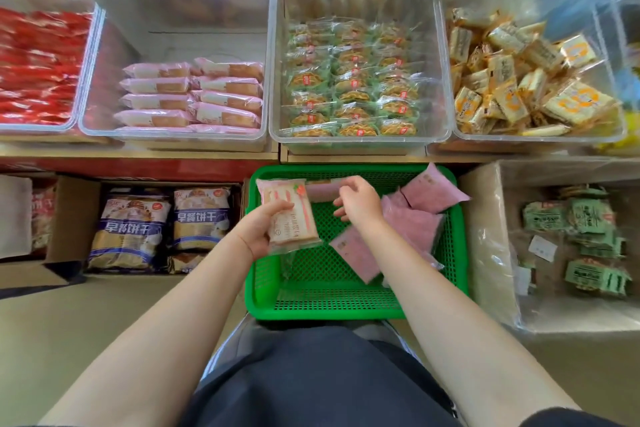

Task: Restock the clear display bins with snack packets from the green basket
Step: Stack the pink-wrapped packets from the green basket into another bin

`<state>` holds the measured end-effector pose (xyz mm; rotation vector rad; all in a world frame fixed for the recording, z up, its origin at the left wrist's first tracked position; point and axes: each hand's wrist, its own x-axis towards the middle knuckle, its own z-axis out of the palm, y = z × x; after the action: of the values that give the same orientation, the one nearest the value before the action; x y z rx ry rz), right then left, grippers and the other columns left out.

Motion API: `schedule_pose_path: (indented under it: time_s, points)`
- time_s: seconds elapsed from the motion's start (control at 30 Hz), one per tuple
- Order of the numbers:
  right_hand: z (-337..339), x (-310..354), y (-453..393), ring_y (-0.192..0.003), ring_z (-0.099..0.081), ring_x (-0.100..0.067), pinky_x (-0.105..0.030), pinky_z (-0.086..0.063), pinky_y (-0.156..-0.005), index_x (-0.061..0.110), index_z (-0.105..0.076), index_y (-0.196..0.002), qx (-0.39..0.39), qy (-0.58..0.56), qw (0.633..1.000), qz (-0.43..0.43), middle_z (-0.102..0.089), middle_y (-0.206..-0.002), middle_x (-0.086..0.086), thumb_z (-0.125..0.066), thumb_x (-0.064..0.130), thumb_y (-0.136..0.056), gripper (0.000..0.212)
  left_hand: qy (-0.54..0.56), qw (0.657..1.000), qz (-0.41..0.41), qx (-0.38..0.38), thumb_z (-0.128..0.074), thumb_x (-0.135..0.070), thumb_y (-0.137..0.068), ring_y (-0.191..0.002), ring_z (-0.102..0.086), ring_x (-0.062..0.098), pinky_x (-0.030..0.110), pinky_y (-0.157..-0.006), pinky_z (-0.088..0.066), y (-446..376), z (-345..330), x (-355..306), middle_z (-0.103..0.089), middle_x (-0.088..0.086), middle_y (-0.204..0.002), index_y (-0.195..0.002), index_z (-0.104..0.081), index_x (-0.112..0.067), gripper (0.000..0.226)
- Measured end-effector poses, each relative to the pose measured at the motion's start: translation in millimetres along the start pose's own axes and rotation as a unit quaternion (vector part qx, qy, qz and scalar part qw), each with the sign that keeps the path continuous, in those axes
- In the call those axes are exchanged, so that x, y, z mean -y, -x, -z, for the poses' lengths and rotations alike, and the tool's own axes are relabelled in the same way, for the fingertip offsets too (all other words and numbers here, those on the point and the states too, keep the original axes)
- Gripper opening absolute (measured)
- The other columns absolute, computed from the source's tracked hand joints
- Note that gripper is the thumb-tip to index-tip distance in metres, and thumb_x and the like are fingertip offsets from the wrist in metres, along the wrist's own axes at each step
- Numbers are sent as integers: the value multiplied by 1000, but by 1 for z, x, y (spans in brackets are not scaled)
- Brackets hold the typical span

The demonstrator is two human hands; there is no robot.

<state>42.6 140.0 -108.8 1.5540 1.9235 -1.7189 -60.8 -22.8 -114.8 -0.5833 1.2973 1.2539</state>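
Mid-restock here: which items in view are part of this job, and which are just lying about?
Part of the job:
green basket
pink packets in the basket
packet held by the left hand
right hand over the basket
clear bin of pink packets

Lying about:
box of blue bags
bin of red packets
green packets

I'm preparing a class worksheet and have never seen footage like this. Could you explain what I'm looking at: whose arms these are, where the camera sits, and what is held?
There is no machine here. One camera is worn on a person's head and looks down, so the two bare arms are the wearer's. The left hand grips a pink sandwich packet over the green basket. The right hand reaches over the pink packets in the basket, fingers loosely curled, apparently holding nothing. Above, clear bins on a shelf hold snacks; the bin of pink packets is partly filled.
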Motion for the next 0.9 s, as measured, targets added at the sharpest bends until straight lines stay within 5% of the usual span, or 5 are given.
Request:
schedule_pose_path:
  time_s: [0.2,0.4,0.5,0.6,0.9]
  points:
    - [-19,-7,-35,-66,-57,-14,-25,-42,-51,37,-30,-150,120,165,979,-24,-53,-133,-10,-48,21,-97,58,8,999,-1,32,-69,-18,-84,-94,-71,30,47,-79,-58,-1,20,5,-72,16,-107,-122,-59,-7,40]
    - [-40,-13,-40,-94,-60,-25,-46,-55,-89,22,-44,-134,32,48,995,-80,-56,-121,-4,-48,25,-99,36,-44,999,-14,7,-65,-6,-89,-95,-70,32,48,-82,-58,-5,30,4,-71,19,-105,-115,-59,-5,27]
    - [-56,-29,-47,-88,-68,-30,-47,-59,-81,11,-54,-110,-89,-104,970,-202,-71,-101,-11,-54,31,-97,25,-52,998,-15,-10,-63,-5,-91,-93,-70,31,47,-79,-59,-5,31,5,-71,18,-104,-112,-60,-7,21]
    - [-63,-54,-57,-96,-68,-36,-49,-57,-87,7,-58,-116,-141,-203,927,-280,-69,-111,-18,-57,21,-94,27,-57,998,-12,-22,-65,-6,-91,-93,-71,31,46,-76,-61,-7,33,6,-71,20,-108,-114,-60,-7,23]
    - [-46,-52,-43,-82,-64,-29,-38,-59,-64,25,-48,-112,-136,-278,930,-198,-60,-113,-13,-44,0,-90,34,-56,998,10,-4,-62,-7,-93,-81,-74,27,42,-64,-62,-4,34,5,-69,20,-109,-121,-58,-1,29]
